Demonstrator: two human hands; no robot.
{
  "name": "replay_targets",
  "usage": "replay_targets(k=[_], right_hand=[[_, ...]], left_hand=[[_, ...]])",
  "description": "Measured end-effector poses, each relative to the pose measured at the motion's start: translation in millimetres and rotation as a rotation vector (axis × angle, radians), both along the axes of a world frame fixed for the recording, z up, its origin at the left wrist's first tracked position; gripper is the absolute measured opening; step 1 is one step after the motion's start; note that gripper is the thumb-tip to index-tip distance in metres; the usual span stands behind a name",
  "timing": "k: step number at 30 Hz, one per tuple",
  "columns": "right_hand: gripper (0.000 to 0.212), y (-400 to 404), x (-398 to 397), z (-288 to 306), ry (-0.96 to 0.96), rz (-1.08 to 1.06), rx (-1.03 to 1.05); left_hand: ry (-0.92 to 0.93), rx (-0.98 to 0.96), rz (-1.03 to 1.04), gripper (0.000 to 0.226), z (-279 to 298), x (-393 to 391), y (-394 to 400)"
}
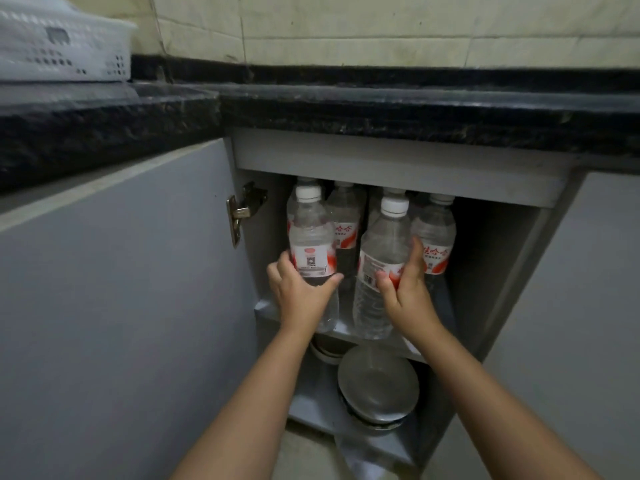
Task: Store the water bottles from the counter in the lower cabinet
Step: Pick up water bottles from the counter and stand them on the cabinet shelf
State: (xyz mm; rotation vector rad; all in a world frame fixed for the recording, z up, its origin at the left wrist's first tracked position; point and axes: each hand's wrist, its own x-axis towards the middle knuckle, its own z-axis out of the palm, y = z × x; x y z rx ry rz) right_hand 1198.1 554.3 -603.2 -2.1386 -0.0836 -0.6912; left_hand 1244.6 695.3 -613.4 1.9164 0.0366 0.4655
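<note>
Clearly both hands were busy w/ full bottles at the cabinet shelf (341,329): left hand (300,289) gripped the left bottle (311,237) at its label, right hand (407,289) clasped the right bottle (381,251) likewise. Prob. heavy, thin-walled, slick; mid-body hold looked best.

Home kitchen; stone counter (381,112), cabinet (398,168)

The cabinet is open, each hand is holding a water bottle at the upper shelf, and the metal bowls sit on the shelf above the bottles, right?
Not quite. The head view shows the metal bowls below the bottles, not above. The rest holds: the cabinet is open, the left hand grips one bottle and the right hand another bottle.
</note>
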Motion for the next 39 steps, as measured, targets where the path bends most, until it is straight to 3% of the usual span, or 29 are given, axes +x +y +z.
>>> replay_targets(k=[4, 9, 13, 16, 25, 33, 36, 39], right_hand=[[0.070, -1.2, -5.0, 3.3, 0.027, 0.051, 0.033], [0.071, -10.7, -10.3, 10.2, 0.045, 0.071, 0.014], [0.071, -13.3, -12.2, 10.3, 0.051, 0.068, -0.011], [0.071, -13.9, -13.4, 12.9, 0.061, 0.089, 0.004], [0.070, -10.6, -18.9, 14.7, 0.068, 0.092, 0.071], [0.065, -23.4, -25.9, 26.5, 0.061, 0.205, 0.088], [0.078, -27.4, -22.5, 32.5, 0.083, 0.215, 0.035], [0.091, -30.0, -15.1, 41.7, 0.195, 0.214, -0.060]], left_hand=[[-0.001, -0.055, 0.110, 0.087, 0.7, -11.2, -11.9], [-0.023, 0.001, -0.164, 0.084, -3.8, -12.6, -7.8], [0.014, -0.062, -0.383, 0.078, -1.4, -11.7, 1.3], [0.015, -0.020, -0.336, 0.070, -1.5, -7.1, 7.6], [0.070, 0.105, 0.014, 0.089, 3.0, -21.4, -7.9], [0.006, 0.159, -0.151, 0.082, 13.0, -24.1, 0.8], [-0.013, 0.197, -0.221, 0.082, 20.1, -24.0, 5.2], [0.017, 0.274, -0.166, 0.079, 28.1, -25.1, 3.4]])
